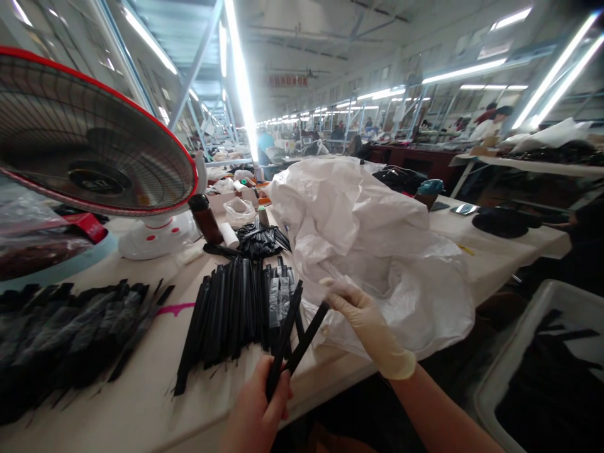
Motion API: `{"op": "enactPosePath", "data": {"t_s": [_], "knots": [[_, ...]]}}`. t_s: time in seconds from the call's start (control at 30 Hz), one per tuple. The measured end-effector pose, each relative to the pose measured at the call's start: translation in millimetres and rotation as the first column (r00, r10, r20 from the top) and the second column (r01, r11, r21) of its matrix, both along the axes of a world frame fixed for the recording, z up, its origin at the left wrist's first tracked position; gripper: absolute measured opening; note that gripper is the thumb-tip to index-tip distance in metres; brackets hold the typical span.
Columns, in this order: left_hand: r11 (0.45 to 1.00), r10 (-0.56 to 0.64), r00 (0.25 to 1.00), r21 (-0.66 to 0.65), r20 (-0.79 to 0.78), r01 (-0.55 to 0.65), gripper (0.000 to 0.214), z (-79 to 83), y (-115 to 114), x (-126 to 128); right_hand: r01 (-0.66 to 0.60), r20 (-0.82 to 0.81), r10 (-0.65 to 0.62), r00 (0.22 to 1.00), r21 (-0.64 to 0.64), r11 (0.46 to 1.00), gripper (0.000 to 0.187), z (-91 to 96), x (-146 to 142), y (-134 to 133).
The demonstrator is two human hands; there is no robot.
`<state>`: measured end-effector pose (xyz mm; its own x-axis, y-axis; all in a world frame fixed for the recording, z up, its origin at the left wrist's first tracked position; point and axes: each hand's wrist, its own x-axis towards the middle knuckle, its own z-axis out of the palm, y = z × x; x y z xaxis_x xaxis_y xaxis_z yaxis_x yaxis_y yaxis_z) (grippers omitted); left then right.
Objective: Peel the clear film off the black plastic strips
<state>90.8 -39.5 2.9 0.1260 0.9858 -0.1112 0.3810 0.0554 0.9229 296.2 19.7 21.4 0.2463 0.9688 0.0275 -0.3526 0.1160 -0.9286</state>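
Note:
My bare left hand (264, 402) is closed around the lower ends of two black strips (289, 324), which spread apart in a V above the fist. In a pale glove, my right hand (361, 321) pinches the upper end of the right-hand black strip (309, 336). Just beyond the left hand, a row of similar black strips (231, 308) lies side by side on the table (155, 390); a few at its right end carry clear, shiny film. Behind the right hand spreads a large crumpled white plastic bag (358, 207).
A red-rimmed fan (155, 236) stands at the left, near a brown bottle (206, 220). Another heap of black strips (70, 340) covers the left side. Below the table's right edge sits a white bin (491, 371) holding black pieces. People work in the background.

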Motion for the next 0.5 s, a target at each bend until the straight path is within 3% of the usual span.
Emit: {"op": "enactPosePath", "data": {"t_s": [0.1,0.2,0.33,0.4,0.5], "knots": [[0.998,-0.017,0.997,-0.053,0.076,0.021,0.024,1.1,3,-1,-0.072,0.028,0.073,0.997,-0.031,0.997,0.033,-0.3,-8,-4],[0.998,-0.005,0.983,-0.067,0.184,0.018,0.027,1.1,10,5,-0.168,0.029,0.171,0.985,-0.086,0.982,0.029,-13.7,-29,-14],[0.997,0.018,0.968,-0.080,0.252,0.002,0.033,-1.4,16,7,-0.359,-0.021,0.360,0.933,-0.124,0.925,0.034,-29.6,-45,-25],[0.994,-0.004,0.968,-0.102,0.252,0.030,0.035,-3.5,15,5,-0.332,0.029,0.338,0.941,-0.121,0.935,0.038,-28.6,-41,-24],[0.993,-0.010,0.969,-0.112,0.248,0.039,0.035,-6.8,13,4,-0.201,0.061,0.208,0.976,-0.105,0.974,0.046,-25.2,-39,-21]]}}
